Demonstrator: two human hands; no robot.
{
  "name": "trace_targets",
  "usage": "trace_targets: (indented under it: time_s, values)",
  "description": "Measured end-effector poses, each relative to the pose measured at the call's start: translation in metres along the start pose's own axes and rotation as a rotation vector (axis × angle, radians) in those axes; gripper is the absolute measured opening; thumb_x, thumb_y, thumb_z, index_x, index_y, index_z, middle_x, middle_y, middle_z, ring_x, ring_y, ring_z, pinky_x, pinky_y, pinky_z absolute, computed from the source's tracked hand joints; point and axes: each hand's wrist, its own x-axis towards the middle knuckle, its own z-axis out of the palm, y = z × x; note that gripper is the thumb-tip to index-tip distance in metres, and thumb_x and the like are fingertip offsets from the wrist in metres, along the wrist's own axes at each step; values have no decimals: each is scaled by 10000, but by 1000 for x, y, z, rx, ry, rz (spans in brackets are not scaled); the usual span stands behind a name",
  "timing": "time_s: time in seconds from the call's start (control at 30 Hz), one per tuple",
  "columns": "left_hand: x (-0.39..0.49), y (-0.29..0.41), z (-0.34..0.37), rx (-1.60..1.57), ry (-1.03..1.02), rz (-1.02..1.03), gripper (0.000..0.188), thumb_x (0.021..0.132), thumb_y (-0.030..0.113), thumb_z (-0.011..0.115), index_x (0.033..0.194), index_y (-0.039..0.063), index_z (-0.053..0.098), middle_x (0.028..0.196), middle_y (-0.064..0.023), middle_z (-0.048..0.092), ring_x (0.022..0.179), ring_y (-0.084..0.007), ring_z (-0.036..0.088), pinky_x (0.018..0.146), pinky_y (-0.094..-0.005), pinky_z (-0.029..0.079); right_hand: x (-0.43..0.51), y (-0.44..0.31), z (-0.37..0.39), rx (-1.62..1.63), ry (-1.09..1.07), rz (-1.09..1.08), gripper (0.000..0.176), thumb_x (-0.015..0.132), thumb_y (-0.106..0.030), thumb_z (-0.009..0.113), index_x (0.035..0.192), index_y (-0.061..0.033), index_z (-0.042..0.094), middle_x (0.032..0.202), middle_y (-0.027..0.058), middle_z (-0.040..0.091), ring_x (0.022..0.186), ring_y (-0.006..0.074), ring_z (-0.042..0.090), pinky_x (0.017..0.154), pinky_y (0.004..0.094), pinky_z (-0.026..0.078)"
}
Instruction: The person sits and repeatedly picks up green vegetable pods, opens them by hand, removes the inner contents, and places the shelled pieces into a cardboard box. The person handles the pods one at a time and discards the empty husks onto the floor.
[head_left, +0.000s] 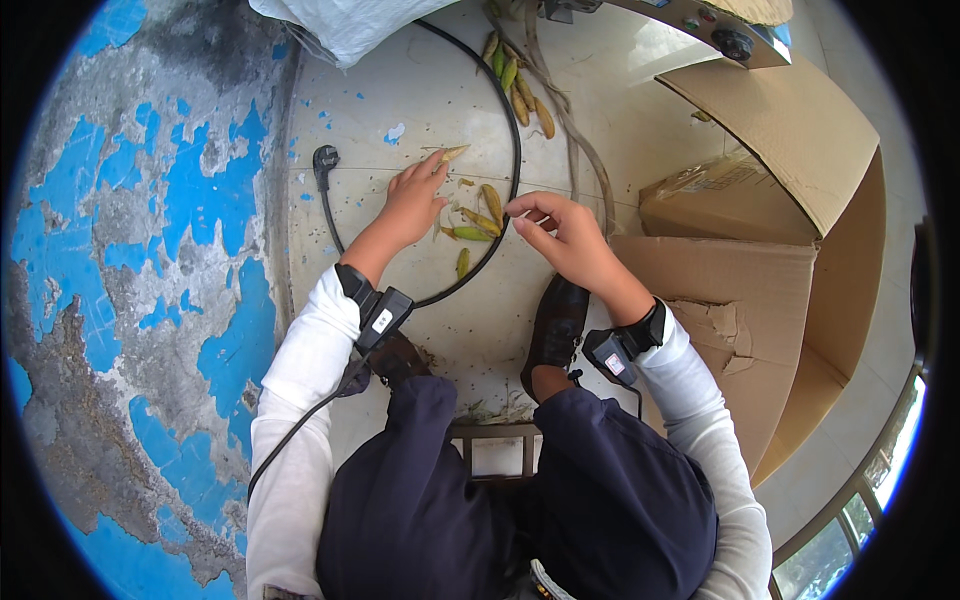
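My left hand (411, 199) reaches low over the tiled floor, palm down, its fingertips at a dry yellowish pod (454, 153); whether it grips the pod cannot be told. My right hand (551, 225) hovers by a black power cable (516, 142), its thumb and forefinger slightly apart and nothing seen between them. Between the hands lie several yellow and green pods (480, 219), some close to the right fingertips. A single small green pod (463, 262) lies nearer to me. Farther off is a second group of pods (519, 86).
An open cardboard box (720, 300) stands at the right, below a metal machine panel with a knob (732, 45). The cable's black plug (325, 157) lies beside the peeling blue wall (210, 187). A white sack (337, 30) is at the top; my shoes (556, 322) are below.
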Motion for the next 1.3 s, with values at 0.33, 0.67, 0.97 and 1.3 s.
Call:
trace_targets:
  time_s: [0.33,0.67,0.97,1.3]
  values:
    - [-22,52,-19,-253,-30,48,528,899,151,550,1395,79,385,1501,-133,261,1356,-313,301,1092,-386,275,24,42,2,-57,215,140,251,811,-104,674,1010,30,603,905,127,657,733,172,628,666,284,505]
    - [-39,47,-19,-519,-101,2,342,902,151,537,1241,115,543,1460,-141,326,1349,-319,315,1076,-397,297,75,88,16,-1180,136,-435,228,728,-79,599,951,-59,637,1194,106,531,1172,273,462,970,393,389]
    - [-39,42,-19,-546,13,25,319,880,111,562,1199,95,563,1366,-126,438,1265,-288,423,1024,-372,361,67,89,21,-973,-7,-236,200,736,-19,574,932,-57,587,1017,69,593,963,257,560,837,364,457]
    - [-45,70,-42,-1099,256,-4,369,833,27,654,1181,-6,537,1120,-108,582,942,-140,603,826,-282,493,22,-29,22,645,-46,35,200,830,7,616,1010,-12,530,1036,63,598,945,124,582,812,262,486]
